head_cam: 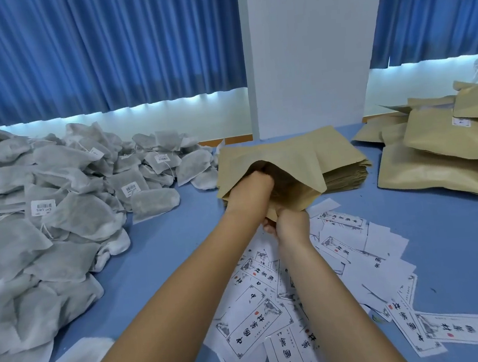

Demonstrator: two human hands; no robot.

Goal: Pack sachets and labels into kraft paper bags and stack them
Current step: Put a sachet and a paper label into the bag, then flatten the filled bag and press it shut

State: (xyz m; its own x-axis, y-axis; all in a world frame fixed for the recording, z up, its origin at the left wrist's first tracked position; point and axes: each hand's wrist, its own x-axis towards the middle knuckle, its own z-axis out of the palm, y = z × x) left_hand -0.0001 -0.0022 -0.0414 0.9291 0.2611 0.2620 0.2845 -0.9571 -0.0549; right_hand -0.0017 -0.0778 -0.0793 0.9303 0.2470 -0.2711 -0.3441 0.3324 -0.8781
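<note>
Left hand (251,187) deep inside open tan kraft paper bag (295,169), fingers hidden, grip unclear. Right hand (291,224) pinching bag's lower rim.

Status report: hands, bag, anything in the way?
Left hand deep inside open kraft bag, fingers hidden. Right hand pinching bag's mouth edge. Nothing blocking; labels scattered underneath.

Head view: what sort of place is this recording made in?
Probably a small hand-packing workroom: a heap of grey sachets, a stack of flat kraft bags and loose printed labels on one blue table.
</note>
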